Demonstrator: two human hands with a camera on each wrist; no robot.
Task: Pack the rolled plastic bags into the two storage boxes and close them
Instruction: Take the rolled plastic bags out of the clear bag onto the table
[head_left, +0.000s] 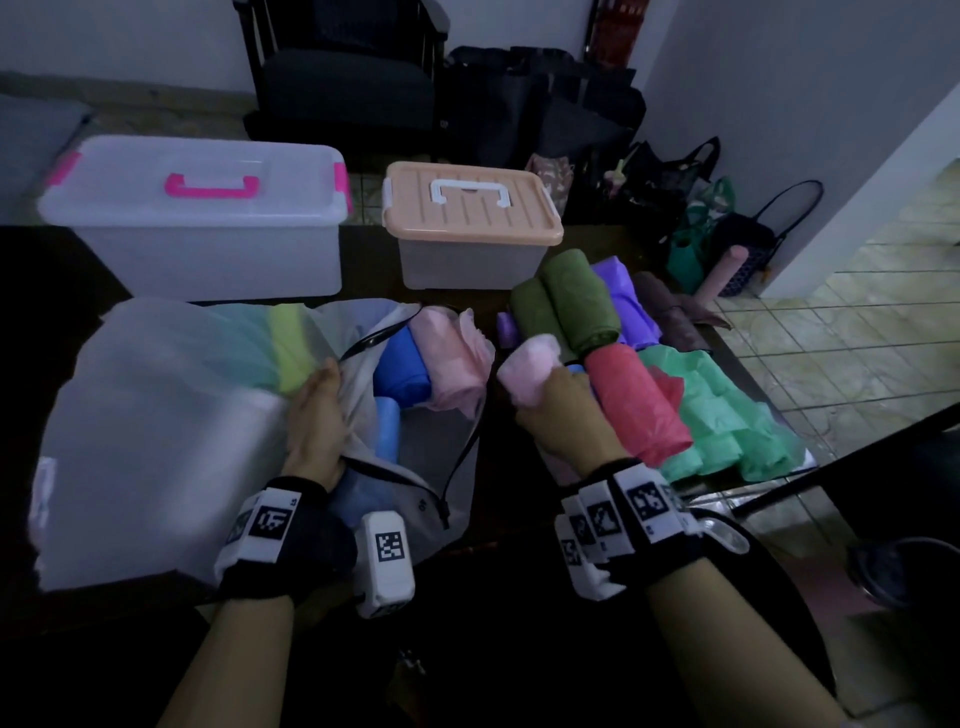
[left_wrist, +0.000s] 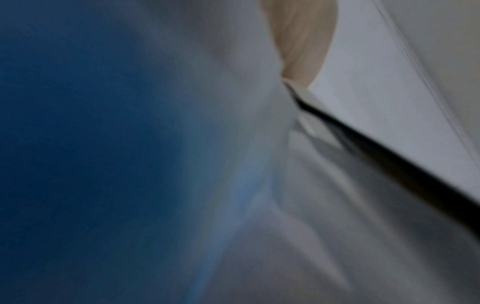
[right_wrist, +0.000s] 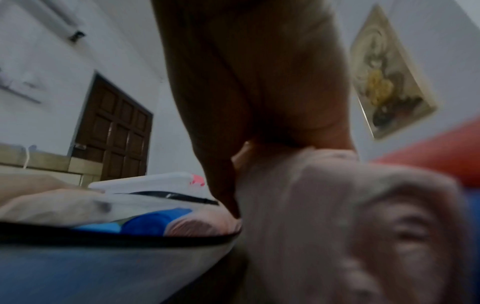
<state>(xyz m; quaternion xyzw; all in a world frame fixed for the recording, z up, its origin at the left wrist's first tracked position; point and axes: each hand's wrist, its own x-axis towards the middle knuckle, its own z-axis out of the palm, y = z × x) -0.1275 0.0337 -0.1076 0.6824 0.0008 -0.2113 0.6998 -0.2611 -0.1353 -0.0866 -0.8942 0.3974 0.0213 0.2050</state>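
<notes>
Two closed storage boxes stand at the back of the dark table: a clear one with pink handle (head_left: 200, 218) and a smaller one with a peach lid (head_left: 470, 228). A large translucent zip bag (head_left: 171, 426) lies in front, open, with blue (head_left: 402, 366) and pink rolls (head_left: 454, 358) inside. My left hand (head_left: 317, 415) grips the flap of the zip bag (left_wrist: 376, 102). My right hand (head_left: 558, 410) grips a pink roll (head_left: 530, 371), seen close up as a pink roll (right_wrist: 350, 216) in the right wrist view. Green (head_left: 571, 296), red (head_left: 639, 405), mint (head_left: 727, 415) and purple rolls (head_left: 623, 296) lie on the right.
Dark bags (head_left: 545, 114) and a chair (head_left: 343, 67) stand behind the table. More bags (head_left: 727, 234) sit on the tiled floor (head_left: 857, 338) at the right. The table edge (head_left: 769, 473) runs close to the mint rolls.
</notes>
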